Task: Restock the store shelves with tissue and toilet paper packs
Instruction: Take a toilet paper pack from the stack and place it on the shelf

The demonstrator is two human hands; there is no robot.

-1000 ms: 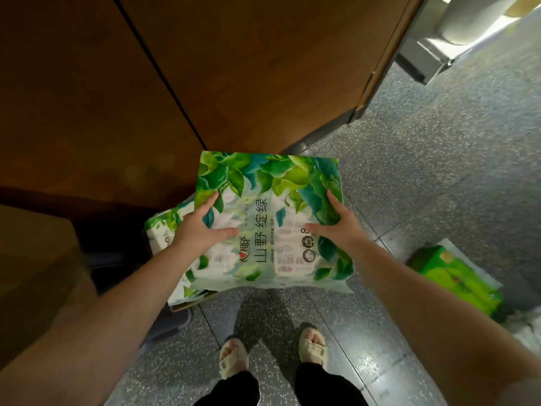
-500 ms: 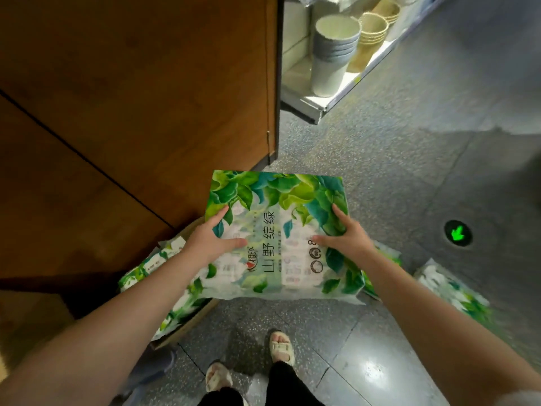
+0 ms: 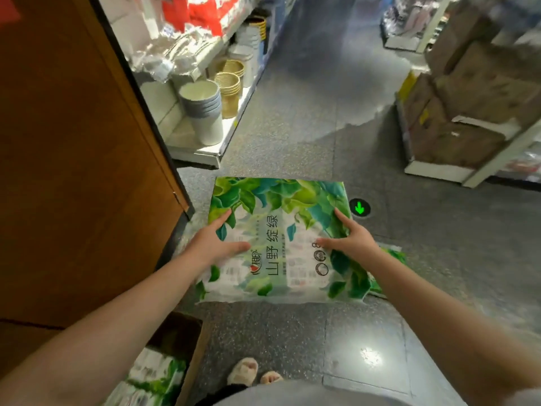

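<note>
Down by my feet, at the floor's near-left corner of view, an open cardboard box [image 3: 178,344] holds more green-and-white packs [image 3: 146,376], and my slippers [image 3: 244,370] stand right beside it. Catching a toe on that box as I step off is, I reckon, the first way this goes wrong.

Out in front, I carry the tissue pack [image 3: 281,238] in mid-air over the floor, flat side up, leaf print on top. My left hand [image 3: 212,243] clamps its left edge, thumb lying across the top face and fingers tucked under where I can't see them. My right hand [image 3: 349,240] does the same on the right edge. So each grip is closed on the pack, one per side. The wrapper looks slick and soft; squeeze unevenly and I judge the pack could sag in the middle or slide out of one grip.

Just past my right wrist another green pack [image 3: 392,259] lies on the floor, partly hidden under the one I hold. That's a trip or a crush if I walk blind.

To the left, a brown wooden panel [image 3: 73,171] stands close; swinging the pack wide could clip its edge.

Farther on, the low shelf [image 3: 199,148] carries stacked white tubs [image 3: 203,112] and tan baskets [image 3: 229,89] near its front edge. A careless pass could topple them. Cartons [image 3: 468,98] crowd the aisle's far right.
</note>
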